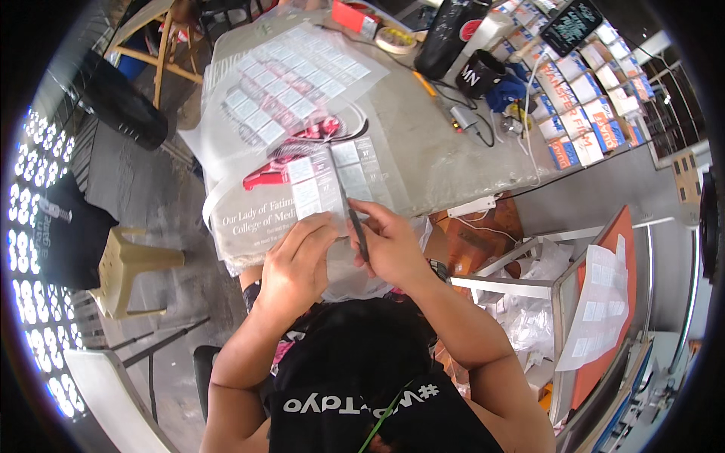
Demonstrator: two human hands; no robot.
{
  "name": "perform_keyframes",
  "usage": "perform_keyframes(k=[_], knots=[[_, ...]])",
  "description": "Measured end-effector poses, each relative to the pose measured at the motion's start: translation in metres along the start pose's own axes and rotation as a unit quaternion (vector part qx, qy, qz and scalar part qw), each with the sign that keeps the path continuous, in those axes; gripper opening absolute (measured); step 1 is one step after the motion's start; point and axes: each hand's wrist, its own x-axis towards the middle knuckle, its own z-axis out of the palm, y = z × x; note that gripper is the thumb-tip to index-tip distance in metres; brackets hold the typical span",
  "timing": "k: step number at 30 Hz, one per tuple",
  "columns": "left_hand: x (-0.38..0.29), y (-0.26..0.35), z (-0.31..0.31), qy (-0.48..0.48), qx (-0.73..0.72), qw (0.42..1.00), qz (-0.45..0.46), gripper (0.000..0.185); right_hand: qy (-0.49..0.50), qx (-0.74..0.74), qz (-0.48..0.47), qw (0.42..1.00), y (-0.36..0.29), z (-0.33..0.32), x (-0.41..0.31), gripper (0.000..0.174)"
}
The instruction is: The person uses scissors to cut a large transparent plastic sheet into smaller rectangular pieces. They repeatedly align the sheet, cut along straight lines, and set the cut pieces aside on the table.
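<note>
My left hand [303, 257] pinches the lower edge of a transparent film sheet printed with rows of small labels [308, 181]. In my right hand [391, 243] is a pair of scissors with dark handles [358, 235]; the blades point up the table between two columns of labels. My fingers hide the near end of the sheet. To the right of the blades lies the other printed column [354, 164]. Farther up the table, larger film sheets with rows of pale labels [294, 85] lie over a printed cover with a red picture [266, 172].
A black mug [480, 73], a black bottle [447, 42], a yellow cutter [425, 82] and cables stand or lie at the table's far right, beside stacked boxes [589, 90]. A beige plastic stool [133, 269] is at left. At right, a printed sheet [600, 306] hangs on an orange board.
</note>
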Motion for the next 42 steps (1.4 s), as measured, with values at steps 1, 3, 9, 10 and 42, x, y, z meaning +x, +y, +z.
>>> perform_keyframes(k=[1,3,9,10,42], knots=[[0.0,-0.002,0.002,-0.005,-0.004,1.0,0.001,0.015,0.005,-0.011,-0.002,1.0,-0.001,-0.001,0.001,0.043],[0.002,-0.008,0.005,-0.02,-0.011,0.999,-0.024,0.013,0.005,-0.02,-0.013,1.0,-0.002,-0.003,0.005,0.044],[0.029,0.014,-0.034,-0.023,-0.262,0.965,0.012,0.011,0.045,-0.018,-0.169,0.984,0.01,-0.019,0.0,0.049],[0.039,0.024,-0.049,-0.027,-0.394,0.919,0.012,0.017,0.044,-0.009,-0.17,0.984,0.012,-0.025,-0.003,0.05],[0.079,0.124,-0.121,-0.083,-0.813,0.551,0.167,0.027,0.067,0.028,-0.297,0.952,0.041,-0.053,-0.045,0.053]])
